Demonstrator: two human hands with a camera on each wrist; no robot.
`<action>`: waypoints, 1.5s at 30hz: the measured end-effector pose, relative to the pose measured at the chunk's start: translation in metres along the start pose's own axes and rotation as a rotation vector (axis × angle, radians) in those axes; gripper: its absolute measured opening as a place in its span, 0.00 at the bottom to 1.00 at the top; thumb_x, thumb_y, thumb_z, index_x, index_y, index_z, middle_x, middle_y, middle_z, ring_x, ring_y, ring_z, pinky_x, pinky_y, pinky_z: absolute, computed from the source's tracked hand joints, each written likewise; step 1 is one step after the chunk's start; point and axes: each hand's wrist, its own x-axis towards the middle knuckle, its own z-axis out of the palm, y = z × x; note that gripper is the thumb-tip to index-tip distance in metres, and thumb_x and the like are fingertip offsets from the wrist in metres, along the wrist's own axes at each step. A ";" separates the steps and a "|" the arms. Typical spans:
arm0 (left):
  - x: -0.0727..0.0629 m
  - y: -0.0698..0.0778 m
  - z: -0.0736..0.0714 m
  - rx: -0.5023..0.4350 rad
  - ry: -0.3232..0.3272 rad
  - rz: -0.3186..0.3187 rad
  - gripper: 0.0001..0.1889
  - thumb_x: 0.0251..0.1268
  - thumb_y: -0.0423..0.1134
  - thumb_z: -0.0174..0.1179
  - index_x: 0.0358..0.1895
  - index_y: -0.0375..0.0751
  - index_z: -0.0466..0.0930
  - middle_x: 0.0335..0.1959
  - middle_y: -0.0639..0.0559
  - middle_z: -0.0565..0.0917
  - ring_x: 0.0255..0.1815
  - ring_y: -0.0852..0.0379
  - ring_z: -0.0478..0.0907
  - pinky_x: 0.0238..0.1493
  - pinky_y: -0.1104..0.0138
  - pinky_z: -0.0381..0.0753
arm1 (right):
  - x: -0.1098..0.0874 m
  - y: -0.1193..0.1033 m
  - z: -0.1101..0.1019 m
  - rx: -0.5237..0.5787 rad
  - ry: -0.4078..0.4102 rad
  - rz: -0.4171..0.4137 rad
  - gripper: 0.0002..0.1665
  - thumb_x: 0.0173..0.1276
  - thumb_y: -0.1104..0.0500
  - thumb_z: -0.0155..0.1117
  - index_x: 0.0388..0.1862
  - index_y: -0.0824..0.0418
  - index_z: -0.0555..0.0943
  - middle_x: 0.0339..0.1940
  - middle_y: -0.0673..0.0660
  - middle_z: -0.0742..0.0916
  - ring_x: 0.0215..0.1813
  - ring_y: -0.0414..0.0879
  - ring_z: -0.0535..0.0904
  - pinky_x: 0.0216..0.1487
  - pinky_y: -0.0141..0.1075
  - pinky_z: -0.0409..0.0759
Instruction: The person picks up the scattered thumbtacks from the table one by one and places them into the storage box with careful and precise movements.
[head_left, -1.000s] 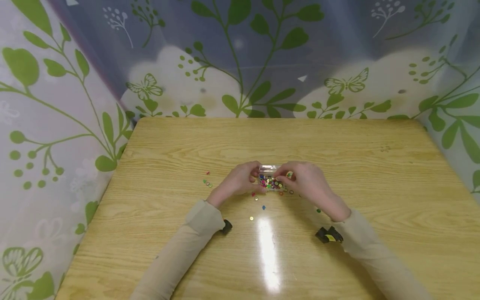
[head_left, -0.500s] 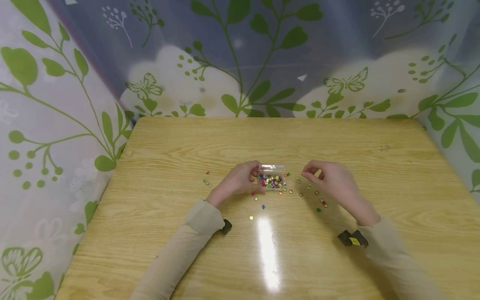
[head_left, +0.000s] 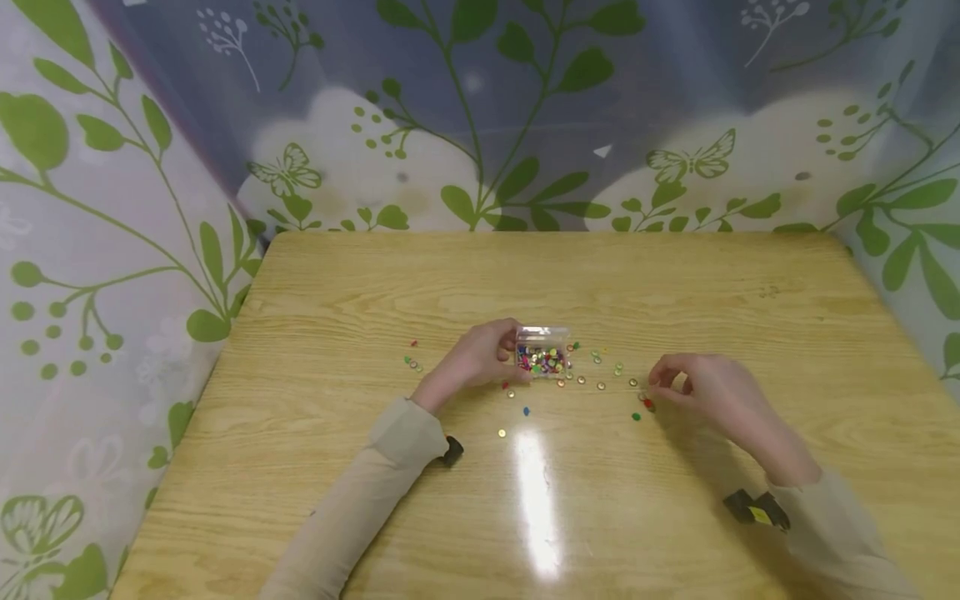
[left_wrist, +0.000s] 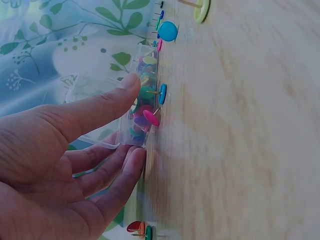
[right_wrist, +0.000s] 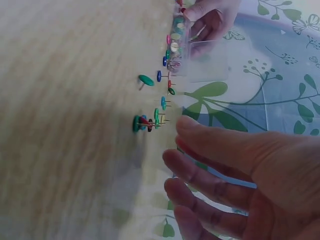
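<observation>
In the head view my left hand [head_left: 476,357] holds the left end of a small clear plastic box [head_left: 543,332]. The thumb lies at the front of the box and the fingers are at its end, as the left wrist view shows. Multicoloured thumbtacks [head_left: 542,360] fill the box, and its clear lid [right_wrist: 209,60] is flipped open at the back. My right hand [head_left: 708,387] hovers just by a red thumbtack [head_left: 648,403] on the right. Its thumb and fingers are bent but apart in the right wrist view, with nothing seen between them.
Loose thumbtacks lie on the wooden table [head_left: 375,283] around the box: a green one [head_left: 636,417], a blue one [head_left: 527,411], a yellow one [head_left: 502,433] and several more. Patterned cloth [head_left: 420,125] hangs along the table's back and sides.
My right hand has moved away from above the box, rightward and toward me, to the thumbtacks on the right. The left hand stays at the box.
</observation>
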 end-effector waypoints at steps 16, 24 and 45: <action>0.002 -0.002 0.002 0.001 -0.003 0.007 0.37 0.55 0.44 0.78 0.68 0.41 0.72 0.57 0.46 0.81 0.55 0.50 0.81 0.58 0.61 0.83 | -0.005 0.000 0.010 -0.019 -0.037 0.016 0.04 0.61 0.56 0.77 0.30 0.48 0.88 0.26 0.44 0.88 0.22 0.36 0.71 0.20 0.33 0.66; 0.002 -0.001 0.002 0.013 -0.003 0.007 0.36 0.55 0.45 0.78 0.66 0.41 0.73 0.56 0.46 0.81 0.54 0.50 0.81 0.57 0.61 0.83 | -0.005 0.006 0.005 -0.042 0.008 0.037 0.03 0.64 0.58 0.74 0.32 0.54 0.87 0.27 0.49 0.88 0.26 0.41 0.80 0.22 0.35 0.75; 0.000 0.001 -0.001 -0.007 -0.005 -0.011 0.37 0.55 0.44 0.78 0.67 0.41 0.72 0.58 0.45 0.80 0.55 0.50 0.80 0.58 0.61 0.82 | 0.011 -0.004 -0.006 -0.007 0.106 0.070 0.06 0.68 0.57 0.71 0.37 0.59 0.88 0.31 0.56 0.90 0.28 0.49 0.84 0.21 0.36 0.75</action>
